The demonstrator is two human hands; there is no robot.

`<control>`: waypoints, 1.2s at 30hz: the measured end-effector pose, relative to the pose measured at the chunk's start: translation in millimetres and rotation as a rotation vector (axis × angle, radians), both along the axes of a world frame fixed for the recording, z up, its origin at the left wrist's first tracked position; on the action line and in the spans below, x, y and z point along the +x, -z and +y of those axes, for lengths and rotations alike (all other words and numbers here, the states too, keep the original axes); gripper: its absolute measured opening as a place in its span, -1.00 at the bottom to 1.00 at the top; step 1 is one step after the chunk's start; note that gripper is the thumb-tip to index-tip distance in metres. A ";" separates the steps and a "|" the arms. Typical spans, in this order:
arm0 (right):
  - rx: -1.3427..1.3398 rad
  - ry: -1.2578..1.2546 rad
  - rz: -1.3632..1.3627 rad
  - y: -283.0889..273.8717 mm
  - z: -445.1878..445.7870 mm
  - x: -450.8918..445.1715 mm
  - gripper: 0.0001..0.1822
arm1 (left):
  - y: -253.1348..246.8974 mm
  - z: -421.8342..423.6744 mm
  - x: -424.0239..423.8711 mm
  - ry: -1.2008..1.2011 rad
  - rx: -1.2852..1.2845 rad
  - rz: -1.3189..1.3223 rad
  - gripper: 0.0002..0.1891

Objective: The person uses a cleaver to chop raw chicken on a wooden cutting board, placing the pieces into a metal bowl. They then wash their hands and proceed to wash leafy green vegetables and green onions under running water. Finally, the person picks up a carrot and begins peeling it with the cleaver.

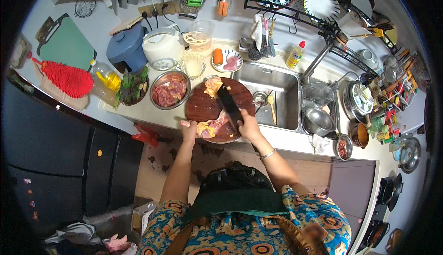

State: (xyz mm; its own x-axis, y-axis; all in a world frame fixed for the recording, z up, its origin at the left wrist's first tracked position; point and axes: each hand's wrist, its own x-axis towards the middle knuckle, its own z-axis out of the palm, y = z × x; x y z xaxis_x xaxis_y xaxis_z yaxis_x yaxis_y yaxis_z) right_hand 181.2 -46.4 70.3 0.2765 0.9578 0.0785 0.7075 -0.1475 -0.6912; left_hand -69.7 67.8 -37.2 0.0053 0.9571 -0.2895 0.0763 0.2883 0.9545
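On a round wooden chopping board [202, 104] lies a piece of raw poultry [211, 126] with yellow fat and skin. My left hand [189, 130] grips one end of it at the board's lower left edge. In my right hand [249, 127] is a dark cleaver [228, 101], slightly blurred, its blade slanting across the board over the meat's right end. Whether the edge touches the meat I cannot tell. A lump of yellow fat [213, 86] sits at the board's far side. Just left stands a steel bowl [188, 90] holding cut raw meat [169, 92].
Right of the board is a steel sink [287, 113] with a wooden spoon [271, 109] inside. Behind the board stand a plate [215, 67] with a carrot [218, 57] and pale enoki mushrooms [191, 64]. A rice cooker [162, 47], leafy greens [131, 87] and an oil bottle [108, 76] are at left.
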 end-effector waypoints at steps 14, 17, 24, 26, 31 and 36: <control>-0.163 -0.065 -0.068 -5.3 -16.5 -28.4 -0.62 | -81.1 -39.6 34.2 0.637 0.966 0.996 -0.48; -0.185 -0.057 -0.112 -10.6 -13.8 -26.8 -0.62 | -81.6 -33.6 27.8 0.627 0.948 1.121 -0.52; -0.163 -0.049 -0.183 -48.6 -5.2 -43.7 -0.58 | -80.3 -44.1 20.5 0.605 0.957 1.203 -0.42; 0.076 0.006 -0.157 -78.2 -0.3 -49.7 -0.55 | -80.8 -45.8 21.8 0.596 0.949 1.225 -0.45; -0.223 -0.028 -0.283 -34.4 4.4 -68.7 -0.60 | -70.1 -45.1 30.9 0.585 0.926 1.268 -0.54; -0.374 -0.125 -0.220 -35.2 7.6 -65.7 -0.57 | -56.0 -38.8 34.1 0.424 0.969 1.378 -0.72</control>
State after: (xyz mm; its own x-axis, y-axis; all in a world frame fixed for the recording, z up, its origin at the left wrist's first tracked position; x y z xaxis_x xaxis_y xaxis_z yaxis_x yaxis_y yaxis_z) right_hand 115.4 -38.8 105.5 0.1722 0.9565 -0.2355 0.8598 -0.2626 -0.4380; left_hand -35.5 29.0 18.8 0.5449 0.7695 0.3331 0.8282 -0.5560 -0.0704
